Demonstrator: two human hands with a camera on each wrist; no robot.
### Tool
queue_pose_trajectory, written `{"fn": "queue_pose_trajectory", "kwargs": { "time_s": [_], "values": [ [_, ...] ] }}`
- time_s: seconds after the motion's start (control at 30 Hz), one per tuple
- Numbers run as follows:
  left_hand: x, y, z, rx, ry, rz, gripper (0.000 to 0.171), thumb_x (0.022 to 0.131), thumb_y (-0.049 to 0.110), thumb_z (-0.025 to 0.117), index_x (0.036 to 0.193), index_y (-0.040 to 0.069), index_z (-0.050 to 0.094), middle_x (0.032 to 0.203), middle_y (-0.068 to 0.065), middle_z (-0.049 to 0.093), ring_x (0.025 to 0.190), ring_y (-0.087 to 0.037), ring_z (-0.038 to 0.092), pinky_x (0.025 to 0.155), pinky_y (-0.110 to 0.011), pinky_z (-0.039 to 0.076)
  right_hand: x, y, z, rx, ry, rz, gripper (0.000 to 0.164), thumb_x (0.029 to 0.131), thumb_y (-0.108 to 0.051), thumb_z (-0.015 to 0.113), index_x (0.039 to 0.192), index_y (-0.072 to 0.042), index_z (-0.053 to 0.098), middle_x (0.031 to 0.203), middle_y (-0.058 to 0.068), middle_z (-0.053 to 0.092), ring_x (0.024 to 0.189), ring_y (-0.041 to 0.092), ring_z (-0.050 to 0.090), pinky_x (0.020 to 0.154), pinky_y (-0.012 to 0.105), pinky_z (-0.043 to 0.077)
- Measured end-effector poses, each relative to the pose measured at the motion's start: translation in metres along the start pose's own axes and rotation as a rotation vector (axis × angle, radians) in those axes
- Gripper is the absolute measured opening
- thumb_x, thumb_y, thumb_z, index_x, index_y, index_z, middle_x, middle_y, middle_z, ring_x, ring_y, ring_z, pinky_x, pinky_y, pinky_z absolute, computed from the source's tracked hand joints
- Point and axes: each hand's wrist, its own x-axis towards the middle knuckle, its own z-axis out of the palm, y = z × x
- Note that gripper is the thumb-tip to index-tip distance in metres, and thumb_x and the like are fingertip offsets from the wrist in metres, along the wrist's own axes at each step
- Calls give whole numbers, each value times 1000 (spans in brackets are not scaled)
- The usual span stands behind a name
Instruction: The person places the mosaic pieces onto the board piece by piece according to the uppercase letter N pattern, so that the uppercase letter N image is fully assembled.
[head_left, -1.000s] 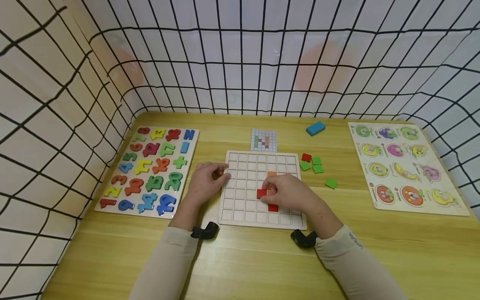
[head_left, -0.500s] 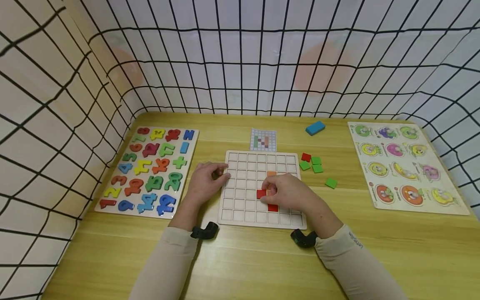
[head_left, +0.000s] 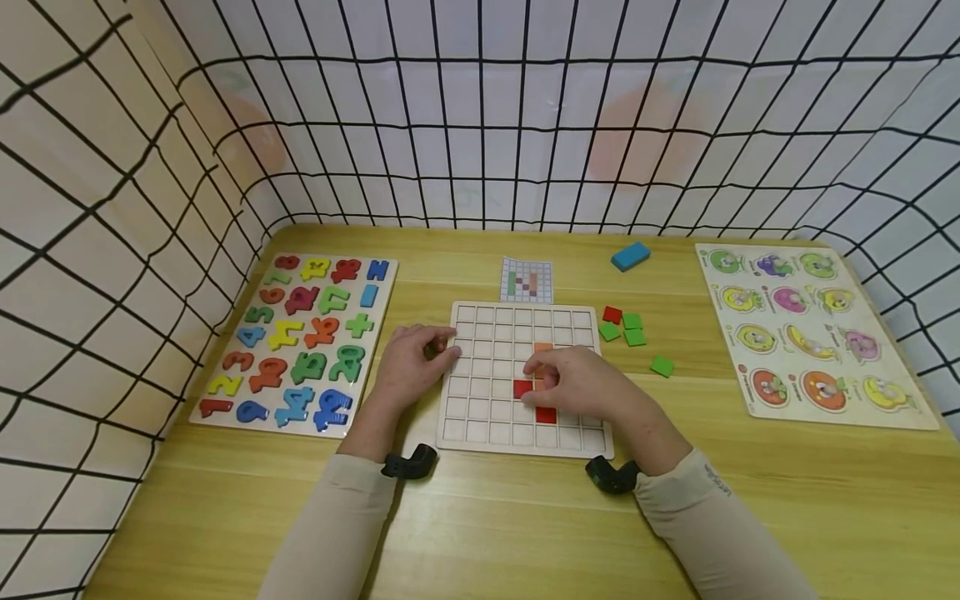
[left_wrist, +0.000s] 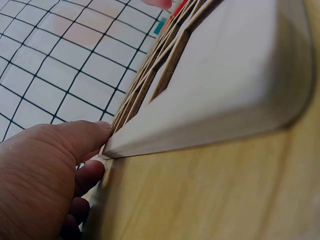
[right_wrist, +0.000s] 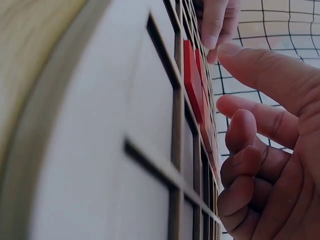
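A pale wooden grid board (head_left: pixel 480 433) lies on the table. Thumb and forefinger of my left hand (head_left: pixel 411 363) touch its left edge, the other fingers bent loosely beside it. Over the board's right half is my right hand (head_left: pixel 579 382), its thumb and forefinger apart with nothing between them in the right wrist view. Two red square tiles (head_left: pixel 546 415) sit in cells by its fingertips, one at lower right and one at left. An orange tile (head_left: pixel 543 347) shows just above that hand, and a sliver of orange shows between its fingers.
Several green tiles (head_left: pixel 633 321) and a red tile (head_left: pixel 612 315) lie right of the board. A printed pattern card (head_left: pixel 527 280) is behind it, a blue block (head_left: pixel 631 257) farther right. Number puzzle (head_left: pixel 300 342) and fruit puzzle (head_left: pixel 817 333) flank it; black netting stands behind.
My right hand has shifted slightly up and right, uncovering more of the red tiles and a bit of orange between its fingers. My left hand has stayed put.
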Motion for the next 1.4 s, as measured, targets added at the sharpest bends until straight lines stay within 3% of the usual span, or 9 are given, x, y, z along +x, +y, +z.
{"fn": "queue_pose_trajectory", "kwargs": {
  "time_s": [0.37, 0.7, 1.03, 1.4],
  "values": [
    [0, 0, -1, 7, -2, 10, 34, 94, 31, 73, 124, 15, 74, 94, -5, 68, 92, -23, 51, 81, -34, 39, -14, 28, -25, 44, 5, 92, 38, 87, -41, 80, 117, -20, 68, 80, 1, 56, 70, 18, 50, 60, 29, 38],
    [0, 0, -2, 15, 0, 13, 34, 94, 32, 73, 124, 15, 74, 95, -5, 68, 93, -23, 52, 81, -34, 39, -24, 65, -59, -39, 123, 93, 38, 91, -35, 77, 120, -12, 68, 82, 2, 56, 68, 17, 48, 59, 29, 37],
    [0, -2, -1, 1, 0, 16, 33, 94, 31, 74, 123, 15, 74, 94, -6, 68, 91, -23, 52, 81, -34, 39, -13, 95, -87, -48, 173, 143, 43, 96, -35, 71, 130, -11, 62, 87, 7, 57, 68, 20, 51, 60, 32, 40],
    [0, 0, -2, -10, 1, 21, 33, 94, 30, 74, 123, 14, 74, 93, -5, 67, 91, -23, 51, 82, -34, 38, 5, 109, -91, -57, 153, 162, 41, 97, -32, 68, 131, -10, 61, 89, 8, 57, 69, 22, 50, 65, 34, 40]
  ]
}}
